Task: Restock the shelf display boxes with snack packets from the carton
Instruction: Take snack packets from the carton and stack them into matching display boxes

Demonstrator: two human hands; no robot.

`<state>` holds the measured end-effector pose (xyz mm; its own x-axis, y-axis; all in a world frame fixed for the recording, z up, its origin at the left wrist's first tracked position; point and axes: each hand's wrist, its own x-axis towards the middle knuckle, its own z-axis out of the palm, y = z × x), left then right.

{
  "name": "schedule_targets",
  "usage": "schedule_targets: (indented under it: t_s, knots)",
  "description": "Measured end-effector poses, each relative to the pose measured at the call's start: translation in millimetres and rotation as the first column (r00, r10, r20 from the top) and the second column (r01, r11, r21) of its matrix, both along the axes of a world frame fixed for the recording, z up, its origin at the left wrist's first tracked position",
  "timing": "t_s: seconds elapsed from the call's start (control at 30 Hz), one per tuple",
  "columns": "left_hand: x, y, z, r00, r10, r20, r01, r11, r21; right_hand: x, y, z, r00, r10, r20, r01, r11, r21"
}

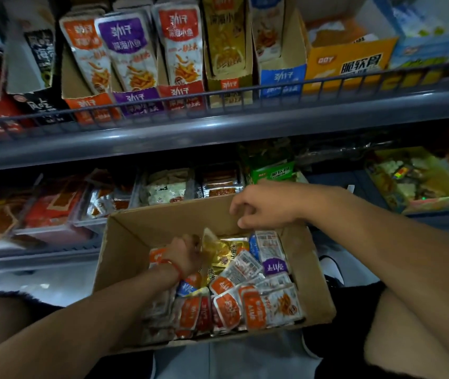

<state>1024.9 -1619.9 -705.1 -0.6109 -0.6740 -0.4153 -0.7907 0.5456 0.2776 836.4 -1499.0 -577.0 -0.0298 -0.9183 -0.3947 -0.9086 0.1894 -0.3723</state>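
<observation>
Reaching into carton (124, 242) | left hand (185, 255) grip pinches gold packet (219, 248), nearer | right hand (261, 203) loosely curled, empty, above carton's far rim | gold box (227, 86) up-shelf beyond carton

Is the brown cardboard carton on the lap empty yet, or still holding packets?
Still holding packets. The brown cardboard carton shows mixed orange, gold, blue and purple snack packets over its floor; the left hand grips gold ones.

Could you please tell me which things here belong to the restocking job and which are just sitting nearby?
Part of the job:
- carton of mixed snack packets
- gold packet gripped by the left hand
- right hand above the carton's far edge
- gold display box on the upper shelf

Just nearby:
- yellow box, upper shelf
- green packets, lower shelf
- clear trays
</observation>
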Motion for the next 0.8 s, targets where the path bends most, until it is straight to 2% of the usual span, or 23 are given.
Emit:
schedule_targets:
  t_s: [0.07, 0.13, 0.2, 0.27, 0.3, 0.37, 0.47, 0.53, 0.6, 0.63, 0.73, 0.8]
  knots:
    - [1, -9, 17, 0.990, 0.015, -0.141, 0.012, 0.982, 0.190, 1, -1, -4, 1.000, 0.006, -0.004, -0.006, 1.000, -0.020]
    - [3, -12, 43, 0.968, -0.046, -0.246, 0.141, 0.911, 0.388, 4, -1, -8, 1.000, 0.002, -0.017, -0.002, 0.999, -0.049]
    - [2, -10, 72, 0.919, -0.089, -0.385, 0.258, 0.873, 0.413, 7, -2, -10, 1.000, -0.024, -0.013, 0.023, 0.996, -0.082]
    - [0, -9, 94, 0.864, -0.056, -0.500, 0.270, 0.890, 0.367, 8, -2, -8, 0.997, -0.066, 0.033, 0.070, 0.988, -0.139]
    - [0, -9, 104, 0.829, 0.008, -0.560, 0.234, 0.903, 0.360, 7, -2, -6, 0.992, -0.099, 0.076, 0.112, 0.976, -0.184]
    - [1, -12, 117, 0.725, 0.217, -0.654, 0.145, 0.880, 0.453, 4, -2, 1, 0.959, -0.195, 0.206, 0.243, 0.938, -0.247]
    - [5, -11, 123, 0.531, 0.558, -0.638, 0.131, 0.689, 0.713, 3, 1, 12, 0.795, -0.325, 0.513, 0.484, 0.849, -0.212]
    - [4, -9, 124, 0.419, 0.675, -0.607, 0.104, 0.628, 0.771, 9, 4, 16, 0.672, -0.360, 0.648, 0.564, 0.815, -0.132]
    - [4, -7, 127, 0.360, 0.672, -0.647, 0.078, 0.670, 0.738, 14, 5, 16, 0.644, -0.364, 0.673, 0.555, 0.827, -0.084]
    - [4, -9, 128, 0.363, 0.624, -0.692, 0.067, 0.723, 0.687, 16, 5, 15, 0.681, -0.357, 0.639, 0.530, 0.842, -0.094]
    - [5, -14, 132, 0.424, 0.393, -0.816, 0.068, 0.885, 0.461, 17, 5, 15, 0.863, -0.335, 0.379, 0.460, 0.831, -0.312]
    - [6, -15, 137, 0.460, 0.258, -0.850, 0.104, 0.935, 0.340, 22, 5, 21, 0.875, -0.334, 0.351, 0.473, 0.747, -0.466]
